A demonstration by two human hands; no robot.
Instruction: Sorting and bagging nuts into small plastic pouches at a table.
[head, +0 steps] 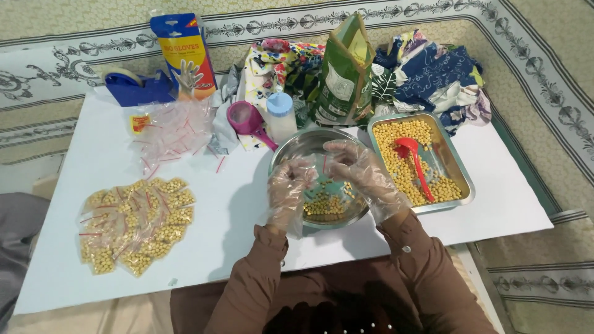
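Small bag [326, 185] between gloved hands blurred; bowl [291, 145] contents partly hidden; grip unclear.

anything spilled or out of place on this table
No spill shows: the yellow beans sit inside the steel bowl, the tray and the filled bags. The only untidy spot is the loose pile of empty bags, scattered rather than stacked. Both gloved hands hover over the bowl.

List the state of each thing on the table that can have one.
small zip bag: held open over the bowl, part filled
steel bowl: holds some yellow grains
metal tray: about half full, red scoop lying in it
filled bags: piled
green pouch: upright
white bottle: capped
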